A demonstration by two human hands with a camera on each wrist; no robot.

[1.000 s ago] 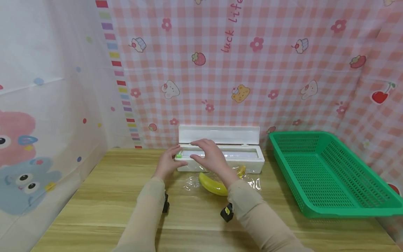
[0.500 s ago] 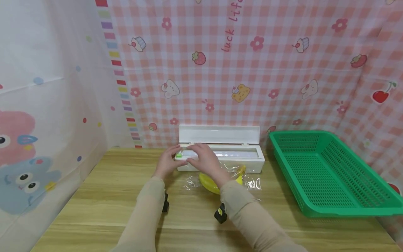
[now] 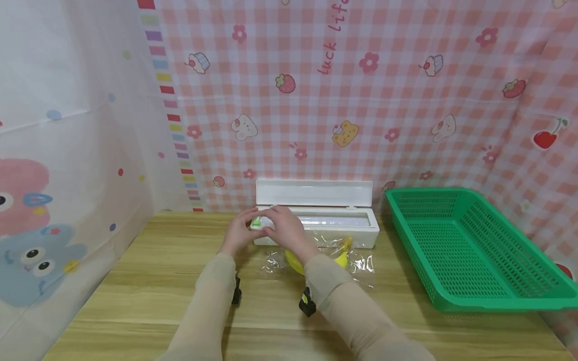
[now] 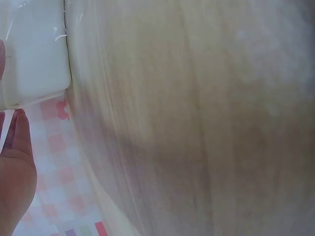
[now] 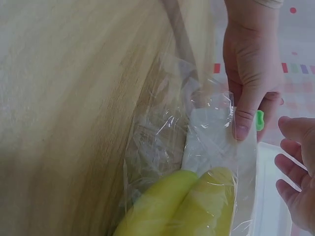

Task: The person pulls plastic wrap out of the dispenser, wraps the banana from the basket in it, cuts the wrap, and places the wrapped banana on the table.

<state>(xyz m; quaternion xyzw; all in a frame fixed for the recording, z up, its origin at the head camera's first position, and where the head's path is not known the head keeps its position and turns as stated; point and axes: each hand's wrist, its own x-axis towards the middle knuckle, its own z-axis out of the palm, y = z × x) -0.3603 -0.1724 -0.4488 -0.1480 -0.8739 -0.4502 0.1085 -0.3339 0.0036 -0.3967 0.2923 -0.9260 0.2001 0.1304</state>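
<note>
A white cling film dispenser (image 3: 336,235) stands at the back of the table with its lid (image 3: 313,193) raised. At its left end, my left hand (image 3: 238,234) grips it, thumb on the front wall and fingers round the end. Beside that thumb sits a green slide cutter (image 5: 260,120). My right hand (image 3: 287,229) reaches over the left part of the box, its bent fingers and thumb apart near the cutter with nothing between them. Yellow bananas (image 5: 204,204) lie in front of the box under clear cling film (image 5: 157,132), partly hidden by my right wrist in the head view.
A green plastic basket (image 3: 417,271) stands on the right side of the wooden table (image 3: 149,286). A pink checked cloth (image 3: 311,110) hangs close behind the dispenser, and a white printed cloth (image 3: 108,150) hangs at the left.
My right hand has moved left and slightly down along the dispenser, toward the green cutter and my left hand. My left hand has stayed on the box end.
</note>
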